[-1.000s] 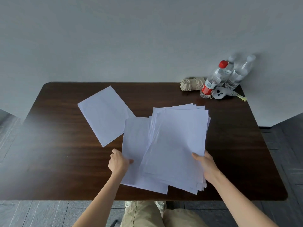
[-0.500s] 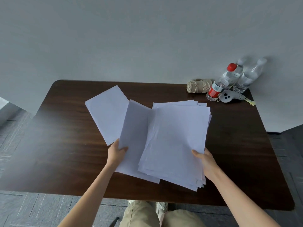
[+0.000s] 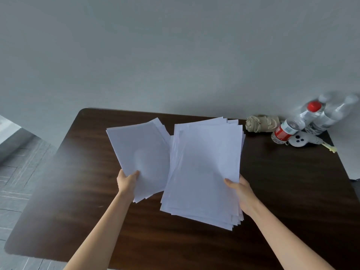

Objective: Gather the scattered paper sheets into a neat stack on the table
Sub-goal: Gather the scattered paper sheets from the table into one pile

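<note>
My right hand point(image 3: 240, 193) grips the right edge of a thick, loosely fanned stack of white paper sheets point(image 3: 204, 172), held tilted above the dark wooden table point(image 3: 292, 182). My left hand point(image 3: 127, 181) pinches the lower left corner of a white sheet point(image 3: 140, 154), lifted off the table just left of the stack. Behind that sheet the edge of another white sheet point(image 3: 162, 126) shows; I cannot tell whether it lies on the table or is held too.
At the table's far right corner stand a red-capped water bottle point(image 3: 292, 125), two clear bottles point(image 3: 331, 115), a folded beige umbrella point(image 3: 262, 123) and a white gadget with a yellow key point(image 3: 300, 141). A grey wall rises behind. Grey floor lies to the left.
My left hand has picked its sheet up off the table and carried it left over the far-left sheet. The stack in my right hand has risen and the view has swung left.
</note>
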### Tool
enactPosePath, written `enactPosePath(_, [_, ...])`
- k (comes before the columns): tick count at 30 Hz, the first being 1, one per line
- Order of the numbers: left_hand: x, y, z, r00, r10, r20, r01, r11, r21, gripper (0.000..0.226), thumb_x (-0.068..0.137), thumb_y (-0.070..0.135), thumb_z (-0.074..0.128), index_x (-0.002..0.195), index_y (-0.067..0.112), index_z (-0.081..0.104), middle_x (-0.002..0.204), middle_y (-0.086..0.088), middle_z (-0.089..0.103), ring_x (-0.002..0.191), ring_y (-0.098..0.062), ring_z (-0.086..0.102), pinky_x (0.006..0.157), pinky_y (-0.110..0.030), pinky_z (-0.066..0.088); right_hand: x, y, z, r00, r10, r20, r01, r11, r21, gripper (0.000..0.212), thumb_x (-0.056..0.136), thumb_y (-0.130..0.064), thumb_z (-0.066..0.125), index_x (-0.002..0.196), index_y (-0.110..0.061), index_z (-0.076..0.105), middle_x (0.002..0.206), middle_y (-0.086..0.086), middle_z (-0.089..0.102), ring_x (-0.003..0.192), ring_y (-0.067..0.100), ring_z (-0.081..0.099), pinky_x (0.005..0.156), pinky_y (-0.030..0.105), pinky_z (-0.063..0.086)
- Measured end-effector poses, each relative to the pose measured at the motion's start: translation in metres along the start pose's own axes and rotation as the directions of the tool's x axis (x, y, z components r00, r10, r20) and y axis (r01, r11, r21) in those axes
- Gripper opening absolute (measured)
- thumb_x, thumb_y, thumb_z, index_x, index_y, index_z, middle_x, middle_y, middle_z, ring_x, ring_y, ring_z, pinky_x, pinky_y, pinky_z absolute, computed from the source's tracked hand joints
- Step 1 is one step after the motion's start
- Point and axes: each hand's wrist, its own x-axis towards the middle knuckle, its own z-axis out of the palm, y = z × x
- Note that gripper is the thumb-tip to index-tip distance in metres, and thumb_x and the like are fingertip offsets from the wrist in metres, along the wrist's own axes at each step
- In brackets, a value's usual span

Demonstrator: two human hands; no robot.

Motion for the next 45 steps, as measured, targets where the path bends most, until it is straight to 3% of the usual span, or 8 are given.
enactPosePath(5, [0.029,0.001,0.018,0.990,-0.119,-0.072,0.123,0.990,0.065,0.015,0.081,0.010,0.066,0.095,0.009,0.061,0.106,-0.013,0.065,0.090,-0.030,0.059,0.076,-0.034,0.046,0.025,0.003,0.018,0.998,0.026,-0.056,-0.026,1.000,0.000,0.036,0.094,-0.006,0.059,0.127,-0.018,0.058,0.117,0.005,0.068,0.105,0.023,0.064,0.077,0.033,0.051])
enactPosePath(8, [0.035,0.002,0.029,0.976,-0.140,-0.165,0.173,0.963,0.206,0.012,0.081,0.017,0.064,0.088,0.009,0.059,0.124,-0.013,0.048,0.116,-0.033,0.045,0.078,-0.035,0.039,0.032,0.010,0.022,0.993,0.056,-0.103,-0.057,0.998,-0.009,0.035,0.094,-0.007,0.059,0.127,-0.018,0.058,0.117,0.006,0.067,0.106,0.024,0.063,0.081,0.037,0.051])
enactPosePath(14, [0.042,0.022,0.041,0.929,-0.271,-0.253,0.303,0.948,0.098,0.057,0.081,0.021,0.069,0.128,0.002,0.042,0.134,-0.019,0.046,0.115,-0.041,0.053,0.083,-0.042,0.043,0.042,0.021,0.029,0.982,0.073,-0.177,-0.082,0.996,-0.044,0.037,0.094,-0.008,0.059,0.130,-0.017,0.055,0.113,0.004,0.066,0.104,0.022,0.062,0.084,0.037,0.050])
enactPosePath(22, [0.060,0.024,0.030,0.936,-0.352,-0.027,0.351,0.935,-0.046,0.038,0.077,0.019,0.077,0.107,-0.001,0.062,0.101,-0.011,0.066,0.089,-0.032,0.064,0.078,-0.037,0.051,0.045,0.023,0.032,0.970,0.091,-0.224,-0.111,0.991,-0.080,0.037,0.095,-0.008,0.059,0.130,-0.018,0.055,0.118,0.006,0.064,0.108,0.025,0.060,0.096,0.044,0.049])
enactPosePath(26, [0.058,0.023,0.028,0.978,-0.208,0.017,0.208,0.978,0.004,0.016,0.078,0.020,0.075,0.089,0.012,0.066,0.091,-0.007,0.069,0.085,-0.030,0.066,0.082,-0.040,0.055,0.045,0.023,0.034,0.972,0.084,-0.221,-0.107,0.990,-0.097,0.037,0.095,-0.009,0.058,0.131,-0.017,0.054,0.115,0.003,0.063,0.108,0.024,0.059,0.097,0.044,0.048])
enactPosePath(31, [0.042,0.032,0.028,0.987,0.125,0.102,-0.142,0.974,0.178,0.012,0.096,0.013,0.051,0.102,0.015,0.060,0.091,-0.003,0.064,0.089,-0.027,0.061,0.076,-0.034,0.047,0.041,0.023,0.038,0.972,0.069,-0.224,-0.096,0.989,-0.110,0.032,0.096,-0.009,0.057,0.126,-0.019,0.053,0.106,-0.001,0.060,0.098,0.017,0.057,0.088,0.036,0.046])
enactPosePath(39, [0.027,0.089,0.002,0.825,0.553,0.116,-0.546,0.726,0.418,0.019,0.097,0.006,0.043,0.088,0.016,0.056,0.066,0.004,0.059,0.060,-0.018,0.052,0.053,-0.030,0.036,0.035,0.020,0.045,0.972,0.053,-0.228,-0.091,0.983,-0.160,0.034,0.096,-0.008,0.056,0.129,-0.012,0.052,0.101,0.000,0.059,0.089,0.013,0.057,0.069,0.028,0.046])
enactPosePath(45, [0.028,0.142,-0.021,0.775,0.595,0.212,-0.627,0.682,0.376,0.021,0.094,0.010,0.045,0.077,0.018,0.054,0.068,-0.006,0.060,0.066,-0.033,0.051,0.059,-0.035,0.040,0.031,0.014,0.042,0.961,0.141,-0.240,-0.167,0.982,-0.090,0.032,0.093,-0.003,0.058,0.124,-0.004,0.057,0.099,0.007,0.064,0.088,0.023,0.061,0.069,0.033,0.048])
